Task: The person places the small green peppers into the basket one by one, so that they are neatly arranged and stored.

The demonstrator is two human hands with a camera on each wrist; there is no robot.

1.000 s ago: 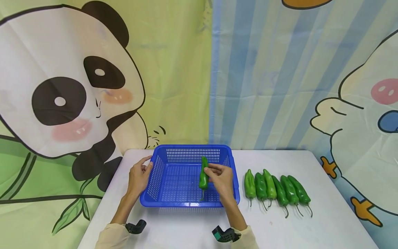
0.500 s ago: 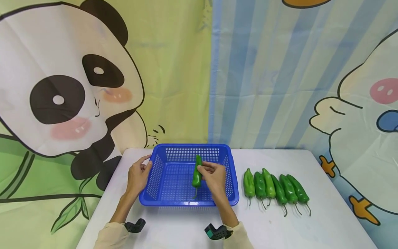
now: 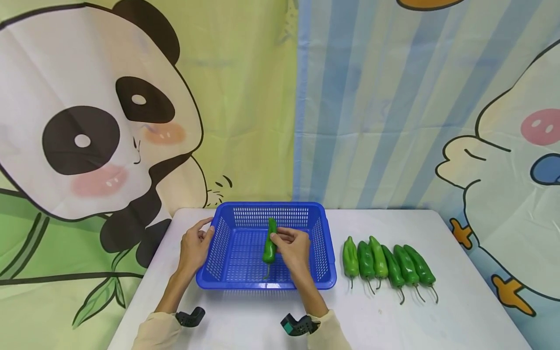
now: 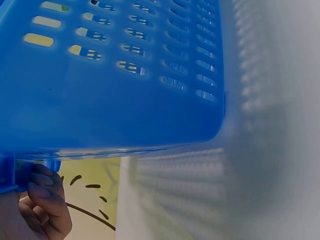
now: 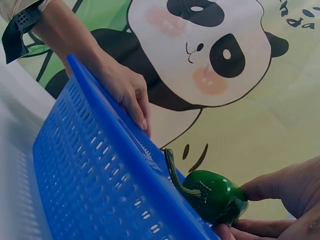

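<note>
The right hand [image 3: 295, 247] has carried its green pepper [image 3: 270, 243] leftward across the blue basket [image 3: 266, 286]; the left hand [image 3: 195, 247] has stayed at the basket's left rim. Nearest, on the basket's near side, are pale cloth sleeves [image 3: 157, 331] and black wrist devices [image 3: 190, 317], the right one bearing a green patch. The right hand pinches the smooth, glossy pepper over the basket's inside, stem toward the near rim. The left hand's fingers curl round the left rim. The basket is rectangular, plastic-looking, with a grid-like floor and pierced walls. To its right, six more peppers [image 3: 394, 270], tapered and shiny, lie in a row on the white surface [image 3: 367, 325]. Behind the basket hangs a creased printed backdrop [image 3: 249, 121], with a panda [image 3: 105, 160] to the basket's left. The right wrist view adds dark marks [image 5: 300, 22] like lettering, too partial to read surely, and the pepper's curved stem [image 5: 171, 172]. Only the left wrist view shows fingertips [image 4: 42, 192] under the rim and the basket's elongated slots [image 4: 87, 52] close up.
</note>
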